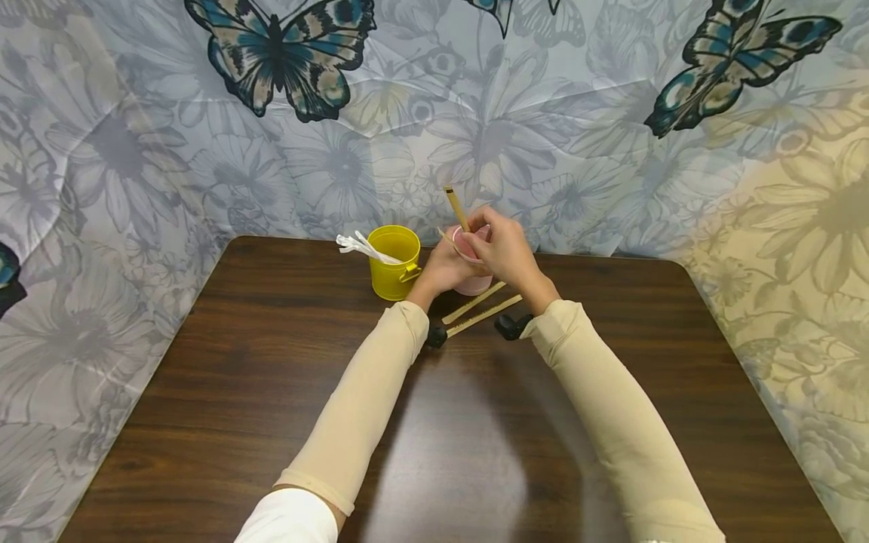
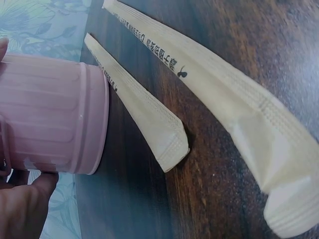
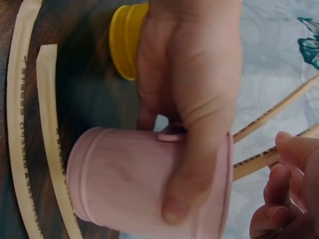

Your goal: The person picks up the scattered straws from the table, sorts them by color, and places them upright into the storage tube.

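My left hand [image 1: 443, 265] grips a small pink bucket [image 3: 124, 174] at the back of the table, its thumb across the side in the right wrist view. Over the bucket's mouth, my right hand [image 1: 511, 253] pinches a paper-wrapped straw [image 1: 456, 207] that slants out of it. A second wrapped straw [image 3: 279, 107] also sticks out of the mouth. Two more wrapped straws lie on the table: a nearer one [image 2: 199, 94] and one beside the bucket's base [image 2: 139, 107]. The bucket's inside is mostly hidden by the hands.
A yellow bucket [image 1: 390, 280] stands just left of the hands, with several thin white items [image 1: 366, 247] leaning out of it. The brown wooden table [image 1: 224, 392] ends close behind the buckets, against a butterfly-patterned cloth [image 1: 326, 173].
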Demonstrator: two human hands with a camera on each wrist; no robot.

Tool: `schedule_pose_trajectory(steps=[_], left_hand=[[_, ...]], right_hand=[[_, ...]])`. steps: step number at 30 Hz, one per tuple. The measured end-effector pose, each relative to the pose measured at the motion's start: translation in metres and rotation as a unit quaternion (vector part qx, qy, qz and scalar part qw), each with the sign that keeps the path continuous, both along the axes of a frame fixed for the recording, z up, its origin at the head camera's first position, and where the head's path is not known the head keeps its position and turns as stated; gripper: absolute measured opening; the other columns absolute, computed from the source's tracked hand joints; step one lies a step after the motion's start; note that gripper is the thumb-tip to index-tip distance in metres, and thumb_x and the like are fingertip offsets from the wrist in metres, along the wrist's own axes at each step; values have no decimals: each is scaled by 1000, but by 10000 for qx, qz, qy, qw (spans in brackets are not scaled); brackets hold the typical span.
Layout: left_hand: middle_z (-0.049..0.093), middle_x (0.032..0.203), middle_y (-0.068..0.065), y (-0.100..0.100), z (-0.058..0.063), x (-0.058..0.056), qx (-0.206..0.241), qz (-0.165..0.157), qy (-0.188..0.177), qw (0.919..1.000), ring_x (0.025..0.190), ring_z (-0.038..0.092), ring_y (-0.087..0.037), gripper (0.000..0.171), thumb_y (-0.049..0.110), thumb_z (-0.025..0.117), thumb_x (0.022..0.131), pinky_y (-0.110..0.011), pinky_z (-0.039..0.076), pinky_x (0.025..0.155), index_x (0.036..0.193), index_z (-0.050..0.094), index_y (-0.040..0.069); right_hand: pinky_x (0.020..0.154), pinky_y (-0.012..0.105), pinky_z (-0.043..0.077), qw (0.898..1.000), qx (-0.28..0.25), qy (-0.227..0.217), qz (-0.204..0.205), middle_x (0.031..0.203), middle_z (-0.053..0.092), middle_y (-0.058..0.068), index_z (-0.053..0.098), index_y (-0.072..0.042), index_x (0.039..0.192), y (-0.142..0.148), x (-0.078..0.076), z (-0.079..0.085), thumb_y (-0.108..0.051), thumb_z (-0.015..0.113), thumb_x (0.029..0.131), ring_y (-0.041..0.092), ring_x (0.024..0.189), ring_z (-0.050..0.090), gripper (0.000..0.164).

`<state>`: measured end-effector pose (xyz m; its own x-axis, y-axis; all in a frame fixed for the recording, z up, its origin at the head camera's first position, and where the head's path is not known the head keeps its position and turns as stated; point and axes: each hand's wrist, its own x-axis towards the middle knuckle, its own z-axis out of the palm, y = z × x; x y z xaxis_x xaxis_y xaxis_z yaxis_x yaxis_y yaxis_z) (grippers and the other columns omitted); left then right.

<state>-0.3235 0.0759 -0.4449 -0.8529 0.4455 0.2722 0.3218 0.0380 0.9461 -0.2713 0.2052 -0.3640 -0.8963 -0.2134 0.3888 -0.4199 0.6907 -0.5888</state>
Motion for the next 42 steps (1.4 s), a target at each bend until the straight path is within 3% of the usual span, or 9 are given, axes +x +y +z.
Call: schedule_pose_trajectory(steps=[5, 12, 15, 23, 26, 33, 42], left_hand=[[60, 136, -6, -3, 1, 2, -460, 251, -107, 9986, 117, 62, -19, 68, 13, 89, 77, -31, 52, 103, 136, 54, 12], [58, 145, -8, -3, 1, 3, -298, 113, -192, 9993, 128, 59, -22, 70, 9, 85, 82, -30, 50, 108, 144, 52, 10], [63, 141, -8, -2, 2, 5, -288, 121, -137, 9994, 126, 61, -21, 69, 9, 86, 80, -28, 50, 108, 143, 55, 10], [64, 136, -2, -3, 1, 7, -431, 378, -537, 9969, 123, 62, -18, 73, 21, 91, 76, -34, 51, 107, 140, 57, 19], [64, 135, -3, -4, 0, 8, -570, 496, -524, 9958, 122, 62, -19, 75, 25, 92, 75, -35, 51, 107, 141, 56, 18], [66, 133, -7, -4, 0, 9, -551, 583, -406, 9960, 121, 64, -21, 84, 18, 95, 71, -35, 51, 107, 143, 52, 12], [67, 130, -7, -5, 1, 10, -590, 661, -391, 9953, 119, 65, -21, 83, 15, 95, 69, -35, 52, 106, 141, 53, 12]], right_hand=[[63, 31, 47, 9999, 41, -138, -9, 97, 72, 11, 67, -7, 110, 1, 0, -6, -17, 72, 96, 21, 71, 58, 18], [70, 33, 49, 9997, 54, -176, 149, 105, 71, 8, 67, -8, 111, 3, 2, -7, -16, 73, 95, 23, 79, 60, 19], [72, 34, 49, 9997, 98, -135, 174, 106, 71, 8, 67, -8, 111, 7, 7, -5, -15, 73, 95, 25, 81, 61, 19], [62, 28, 46, 9992, 387, -13, 111, 104, 69, 11, 65, -4, 113, 24, 30, -1, -13, 73, 95, 22, 69, 58, 21], [64, 27, 47, 9987, 493, -1, 117, 102, 69, 11, 65, -4, 112, 32, 40, -7, -13, 74, 94, 19, 71, 58, 21], [68, 31, 50, 9973, 622, -323, 236, 106, 71, 11, 65, -6, 112, 47, 60, -28, -13, 73, 94, 19, 75, 62, 20], [82, 45, 55, 9929, 796, -728, 503, 113, 72, 13, 67, -4, 114, 47, 70, -57, -14, 74, 94, 27, 90, 67, 24]])
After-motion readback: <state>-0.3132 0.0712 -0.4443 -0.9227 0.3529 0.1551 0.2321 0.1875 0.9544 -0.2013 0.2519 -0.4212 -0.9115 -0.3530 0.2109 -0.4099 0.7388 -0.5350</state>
